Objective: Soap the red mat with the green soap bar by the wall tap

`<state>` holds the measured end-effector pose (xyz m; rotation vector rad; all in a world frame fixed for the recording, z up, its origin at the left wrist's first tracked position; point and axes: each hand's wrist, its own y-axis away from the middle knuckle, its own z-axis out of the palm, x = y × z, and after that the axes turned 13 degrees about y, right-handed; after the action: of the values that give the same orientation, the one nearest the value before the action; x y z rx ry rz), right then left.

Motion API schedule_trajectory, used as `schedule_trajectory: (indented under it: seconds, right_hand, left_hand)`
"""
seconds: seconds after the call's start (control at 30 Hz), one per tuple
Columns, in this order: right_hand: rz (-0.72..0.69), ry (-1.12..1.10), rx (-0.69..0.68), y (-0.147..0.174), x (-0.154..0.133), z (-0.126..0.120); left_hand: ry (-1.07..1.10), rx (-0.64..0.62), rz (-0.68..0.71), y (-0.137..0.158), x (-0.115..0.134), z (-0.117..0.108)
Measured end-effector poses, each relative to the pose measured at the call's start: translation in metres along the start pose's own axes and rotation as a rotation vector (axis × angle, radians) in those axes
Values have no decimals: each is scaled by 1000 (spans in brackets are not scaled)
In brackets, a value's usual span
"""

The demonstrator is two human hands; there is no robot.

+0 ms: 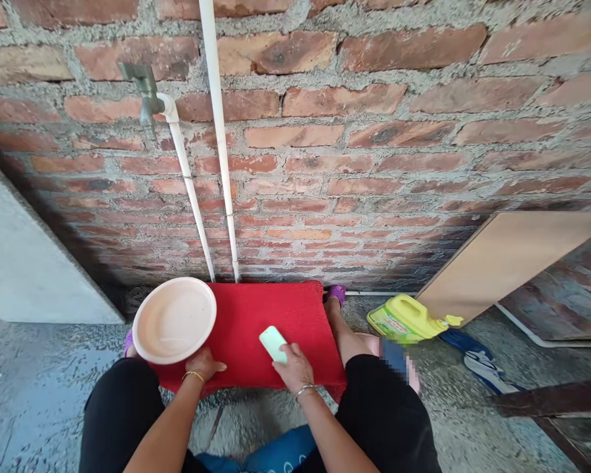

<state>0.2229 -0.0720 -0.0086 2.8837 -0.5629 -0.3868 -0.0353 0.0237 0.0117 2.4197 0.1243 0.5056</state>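
Item: round, pale peach plastic basin point(175, 320), at the left end of a low desk draped in red cloth point(270, 302). Its rim overhangs the cloth's left edge; its smooth inner floor lies in plain view, bare but for a faint pale mark.

Item: yellow plastic jug point(406, 318) with moulded handle, yellow cap and printed label, tipped over on the damp grey concrete floor point(39, 401), right of the desk. Contents: from where I stand, cannot be told.

Item: pale green oblong block with rounded corners point(272, 340), above the middle of the desk, right of the basin and well apart from it. Its near end sits in the seated person's right hand point(295, 369), thumb and fingers closed about it; the far end projects beyond the fingers, towards the brick wall point(325, 102).

Item: left hand point(204, 364), at the basin's near rim, thumb pointing out over the cloth, remaining fingers partly hidden; whether it grips the rim cannot be told. The block lies to its right.

Fixture: grey tap point(148, 98) on a white pipe point(190, 177), above and behind the basin.
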Motion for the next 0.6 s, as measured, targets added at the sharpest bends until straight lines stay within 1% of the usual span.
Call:
schedule_trajectory:
  seconds: [0.1, 0.13, 0.2, 0.23, 0.27, 0.3, 0.43, 0.47, 0.5, 0.53, 0.57, 0.6]
  right_hand:
    - [265, -83, 104, -7, 35, -7]
    - [332, -106, 134, -10, 44, -8]
    - [386, -130, 163, -11, 49, -9]
    - [367, -133, 163, -11, 45, -9]
    - [317, -130, 154, -9, 37, -7]
    - [236, -125, 135, -5, 25, -5]
    - [-213, -28, -12, 9, -29, 3]
    - [-290, 11, -48, 11, -38, 4]
    - [-325, 48, -72, 11, -42, 3]
    - [-314, 76, -84, 11, -43, 2]
    - [-259, 88, -80, 9, -40, -1]
    - [-175, 84, -64, 7, -33, -3]
  left_hand:
    - [3, -5, -9, -2, 0, 1]
    - [4, -2, -16, -2, 0, 1]
    - [9, 8, -21, -2, 0, 0]
    - [13, 11, -22, -1, 0, 0]
    - [15, 11, -22, -1, 0, 0]
    - [14, 9, -22, -1, 0, 0]
    - [6, 5, -41, -3, -1, 0]
    - [7, 7, -43, -3, -1, 0]
    - [9, 8, -44, -4, -1, 1]
    - [10, 7, -41, -4, -1, 1]
    - [10, 7, -37, -5, -2, 1]
    - [8, 8, -34, -5, -2, 2]
